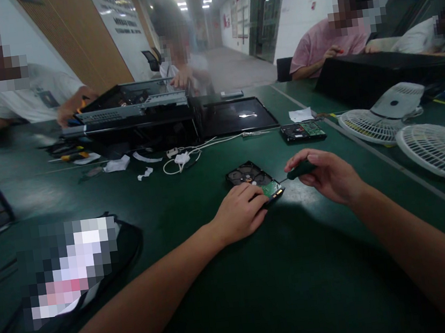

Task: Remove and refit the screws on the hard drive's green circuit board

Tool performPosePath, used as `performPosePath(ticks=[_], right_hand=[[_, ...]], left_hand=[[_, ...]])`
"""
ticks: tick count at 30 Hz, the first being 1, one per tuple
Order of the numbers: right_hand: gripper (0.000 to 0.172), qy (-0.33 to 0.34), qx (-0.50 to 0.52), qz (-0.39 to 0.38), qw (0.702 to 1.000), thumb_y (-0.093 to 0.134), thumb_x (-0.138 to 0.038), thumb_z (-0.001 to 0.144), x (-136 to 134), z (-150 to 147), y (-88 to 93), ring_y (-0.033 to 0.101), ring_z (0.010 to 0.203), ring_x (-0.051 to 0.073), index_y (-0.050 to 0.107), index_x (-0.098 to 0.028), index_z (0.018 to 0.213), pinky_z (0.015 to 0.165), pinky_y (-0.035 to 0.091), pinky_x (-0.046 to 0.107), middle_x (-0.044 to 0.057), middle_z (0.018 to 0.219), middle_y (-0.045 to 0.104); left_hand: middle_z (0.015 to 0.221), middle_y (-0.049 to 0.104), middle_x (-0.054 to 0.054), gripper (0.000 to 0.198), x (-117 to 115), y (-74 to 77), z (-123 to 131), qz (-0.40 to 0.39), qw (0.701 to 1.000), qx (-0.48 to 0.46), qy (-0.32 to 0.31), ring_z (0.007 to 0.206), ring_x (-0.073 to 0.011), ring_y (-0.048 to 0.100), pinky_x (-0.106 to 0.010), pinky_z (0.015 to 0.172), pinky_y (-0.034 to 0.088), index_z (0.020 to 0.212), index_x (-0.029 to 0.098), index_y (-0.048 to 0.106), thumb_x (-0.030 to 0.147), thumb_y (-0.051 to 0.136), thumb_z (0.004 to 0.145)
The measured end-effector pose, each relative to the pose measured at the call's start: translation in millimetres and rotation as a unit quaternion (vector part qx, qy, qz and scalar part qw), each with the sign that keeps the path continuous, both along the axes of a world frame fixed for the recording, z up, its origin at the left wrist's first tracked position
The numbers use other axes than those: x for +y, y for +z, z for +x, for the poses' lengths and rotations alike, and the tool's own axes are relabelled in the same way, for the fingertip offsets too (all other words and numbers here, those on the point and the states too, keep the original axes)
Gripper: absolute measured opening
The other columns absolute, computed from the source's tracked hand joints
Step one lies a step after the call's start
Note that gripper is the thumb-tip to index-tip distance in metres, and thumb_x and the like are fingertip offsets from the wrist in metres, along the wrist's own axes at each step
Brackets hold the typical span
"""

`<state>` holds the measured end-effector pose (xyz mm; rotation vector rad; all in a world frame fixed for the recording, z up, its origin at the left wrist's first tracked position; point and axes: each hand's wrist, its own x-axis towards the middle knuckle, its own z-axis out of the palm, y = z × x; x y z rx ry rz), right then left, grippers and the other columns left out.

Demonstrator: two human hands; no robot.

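Observation:
A hard drive point(243, 173) lies on the green table before me, its green circuit board point(270, 188) facing up. My left hand point(244, 210) grips its near edge, fingers bent over the top and thumb along the side. In my right hand point(329, 175) is a screwdriver point(302, 169) with a dark green handle, held nearly level. Its thin shaft points left, and the tip meets or hovers just over the corner of the board; I cannot tell which. Farther back lies a second hard drive point(303, 131), also with a green board.
Two white fan parts point(443, 153) stand at right. Behind the drives are a dark flat panel point(236, 115), an opened computer case point(135, 112), white cables point(204, 146) and paper scraps point(117, 164). A dark bag point(128, 237) lies left. Several people sit around the table.

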<state>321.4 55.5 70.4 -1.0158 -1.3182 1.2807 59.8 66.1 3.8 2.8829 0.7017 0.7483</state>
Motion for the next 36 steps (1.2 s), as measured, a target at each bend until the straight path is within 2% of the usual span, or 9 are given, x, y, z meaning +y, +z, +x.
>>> performPosePath(ticks=[5, 12, 19, 24, 26, 28, 30, 33, 36], right_hand=[[0.024, 0.006, 0.026, -0.046, 0.999, 0.067, -0.043, 0.086, -1.3, -0.9, 2.0, 0.040, 0.057, 0.013, 0.077, -0.021, 0.092, 0.049, 0.024, 0.030, 0.008, 0.090, 0.070], [0.027, -0.014, 0.064, -0.067, 0.996, 0.065, -0.044, 0.088, -0.4, -2.2, 2.0, 0.037, 0.057, 0.012, 0.078, -0.022, 0.094, 0.046, 0.023, 0.028, 0.006, 0.089, 0.066], [0.024, 0.000, 0.090, -0.064, 0.994, 0.063, -0.044, 0.090, -0.2, -1.7, 1.3, 0.036, 0.056, 0.012, 0.075, -0.023, 0.093, 0.045, 0.022, 0.028, 0.003, 0.075, 0.057], [0.030, 0.020, 0.072, -0.067, 0.995, 0.061, -0.047, 0.093, 0.1, -0.3, 1.1, 0.037, 0.055, 0.014, 0.074, -0.021, 0.097, 0.046, 0.024, 0.029, 0.002, 0.065, 0.052], [0.028, 0.024, 0.076, -0.065, 0.995, 0.062, -0.046, 0.093, 0.2, -0.1, 0.7, 0.037, 0.054, 0.013, 0.072, -0.021, 0.099, 0.046, 0.027, 0.029, 0.004, 0.073, 0.062], [0.024, 0.022, 0.088, -0.058, 0.994, 0.065, -0.045, 0.092, 0.2, -0.8, 0.1, 0.040, 0.054, 0.012, 0.069, -0.022, 0.100, 0.046, 0.029, 0.028, 0.008, 0.092, 0.072], [0.021, 0.023, 0.093, -0.050, 0.994, 0.067, -0.043, 0.091, 0.0, -2.1, -0.5, 0.044, 0.055, 0.012, 0.066, -0.023, 0.099, 0.047, 0.031, 0.028, 0.010, 0.105, 0.075], [0.018, 0.018, 0.095, -0.045, 0.994, 0.068, -0.040, 0.093, -0.2, -3.6, -1.0, 0.046, 0.054, 0.011, 0.066, -0.024, 0.100, 0.046, 0.030, 0.028, 0.008, 0.104, 0.074], [0.022, 0.007, 0.095, -0.046, 0.994, 0.067, -0.039, 0.094, -0.3, -3.6, -1.0, 0.047, 0.054, 0.011, 0.070, -0.025, 0.111, 0.045, 0.029, 0.029, 0.007, 0.105, 0.072]], left_hand=[[0.125, 0.065, -0.011, 0.027, 0.1, -0.3, -0.1, 0.002, 1.000, -0.002, 0.000, 0.116, -0.0281, 0.059, -0.047, 0.099, 0.051, 0.125, 0.018, 0.064, 0.027, 0.062, 0.100], [0.125, 0.065, -0.011, 0.027, 0.2, 1.5, -0.8, 0.004, 1.000, 0.006, 0.000, 0.115, -0.0280, 0.059, -0.045, 0.098, 0.051, 0.125, 0.016, 0.064, 0.027, 0.061, 0.101], [0.125, 0.065, -0.011, 0.027, 0.0, 0.6, -0.3, 0.005, 1.000, 0.004, 0.001, 0.116, -0.0280, 0.058, -0.046, 0.099, 0.050, 0.126, 0.016, 0.064, 0.027, 0.062, 0.100], [0.125, 0.065, -0.011, 0.027, -0.3, 1.2, 0.0, 0.006, 1.000, 0.007, 0.001, 0.115, -0.0278, 0.059, -0.045, 0.098, 0.051, 0.125, 0.015, 0.064, 0.026, 0.062, 0.100], [0.124, 0.065, -0.011, 0.026, -0.1, 0.8, -0.1, 0.006, 1.000, 0.006, 0.002, 0.115, -0.0280, 0.059, -0.045, 0.098, 0.051, 0.124, 0.016, 0.065, 0.027, 0.062, 0.100], [0.124, 0.065, -0.011, 0.027, 0.3, 0.1, -0.2, 0.007, 1.000, 0.005, 0.002, 0.115, -0.0282, 0.059, -0.045, 0.099, 0.050, 0.125, 0.016, 0.064, 0.027, 0.062, 0.100], [0.125, 0.065, -0.011, 0.027, 0.6, -0.6, -0.3, 0.007, 1.000, 0.005, 0.001, 0.115, -0.0282, 0.059, -0.045, 0.099, 0.050, 0.125, 0.016, 0.064, 0.027, 0.062, 0.100], [0.125, 0.065, -0.011, 0.026, 0.6, -0.8, -0.3, 0.006, 1.000, 0.005, 0.001, 0.115, -0.0283, 0.059, -0.045, 0.099, 0.050, 0.124, 0.016, 0.064, 0.026, 0.062, 0.100], [0.125, 0.065, -0.011, 0.026, 0.3, -0.3, -0.2, 0.006, 1.000, 0.004, 0.002, 0.115, -0.0281, 0.059, -0.045, 0.098, 0.050, 0.124, 0.016, 0.065, 0.026, 0.062, 0.100]])
